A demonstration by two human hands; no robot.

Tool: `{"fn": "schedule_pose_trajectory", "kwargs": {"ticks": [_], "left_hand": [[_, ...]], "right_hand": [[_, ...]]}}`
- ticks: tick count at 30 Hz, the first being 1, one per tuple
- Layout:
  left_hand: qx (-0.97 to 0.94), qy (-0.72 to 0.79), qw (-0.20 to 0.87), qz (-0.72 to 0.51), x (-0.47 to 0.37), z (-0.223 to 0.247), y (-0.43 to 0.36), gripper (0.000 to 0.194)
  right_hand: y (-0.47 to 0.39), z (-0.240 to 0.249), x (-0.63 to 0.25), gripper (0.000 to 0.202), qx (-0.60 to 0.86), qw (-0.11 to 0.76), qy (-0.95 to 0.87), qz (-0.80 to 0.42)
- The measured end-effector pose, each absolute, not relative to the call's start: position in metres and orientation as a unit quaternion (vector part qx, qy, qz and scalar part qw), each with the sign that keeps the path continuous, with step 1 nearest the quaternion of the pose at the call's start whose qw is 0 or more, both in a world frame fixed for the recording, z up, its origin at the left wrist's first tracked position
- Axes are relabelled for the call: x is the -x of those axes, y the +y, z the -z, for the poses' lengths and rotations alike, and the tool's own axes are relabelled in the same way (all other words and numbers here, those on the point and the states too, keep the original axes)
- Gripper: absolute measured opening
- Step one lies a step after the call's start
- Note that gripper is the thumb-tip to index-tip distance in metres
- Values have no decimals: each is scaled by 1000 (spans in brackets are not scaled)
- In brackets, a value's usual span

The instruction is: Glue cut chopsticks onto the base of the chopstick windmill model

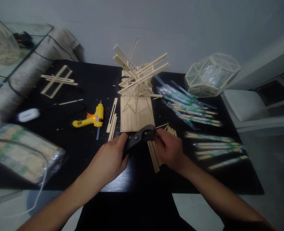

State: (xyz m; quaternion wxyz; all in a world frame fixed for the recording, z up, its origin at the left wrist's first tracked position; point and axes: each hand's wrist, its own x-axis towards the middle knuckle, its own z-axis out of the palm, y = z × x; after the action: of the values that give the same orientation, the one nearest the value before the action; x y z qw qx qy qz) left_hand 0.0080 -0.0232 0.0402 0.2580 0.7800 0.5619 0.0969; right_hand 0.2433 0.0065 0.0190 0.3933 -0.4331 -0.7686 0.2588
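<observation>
Black hand cutters (pixel 137 138) with a curved jaw are gripped in my left hand (pixel 113 157), fingers wrapped round the handle. My right hand (pixel 172 149) is closed at the jaw end, its fingertips against the cutters; what they pinch is hidden. Below and beside it lie loose wooden sticks (pixel 153 157). Just beyond the cutters stands a structure of pale sticks, with a flat panel of sticks laid side by side (pixel 137 118) in front and crossed bundles of sticks (pixel 142 72) fanning out above it.
A yellow glue gun (pixel 91 118) with a lit orange light lies left, near short sticks (pixel 112 118) and a crossed stick frame (pixel 58 81). Wrapped chopsticks (pixel 190 102) lie right, before a polyhedral stick frame (pixel 212 75). A large chopstick pack (pixel 21 154) and white cable are at left.
</observation>
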Motion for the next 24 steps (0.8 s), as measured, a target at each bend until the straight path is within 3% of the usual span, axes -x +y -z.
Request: {"fn": "schedule_pose_trajectory", "kwargs": {"ticks": [5, 18, 24], "left_hand": [[-779, 561, 257, -112, -8, -38, -27, 15], [-799, 554, 216, -89, -3, -35, -21, 20], [-818, 508, 246, -106, 6, -37, -12, 28]], "right_hand": [[5, -20, -243, 23, 430, 391, -773, -253], [16, -30, -246, 26, 421, 361, -721, -414], [27, -30, -251, 39, 331, 303, -636, -628]]}}
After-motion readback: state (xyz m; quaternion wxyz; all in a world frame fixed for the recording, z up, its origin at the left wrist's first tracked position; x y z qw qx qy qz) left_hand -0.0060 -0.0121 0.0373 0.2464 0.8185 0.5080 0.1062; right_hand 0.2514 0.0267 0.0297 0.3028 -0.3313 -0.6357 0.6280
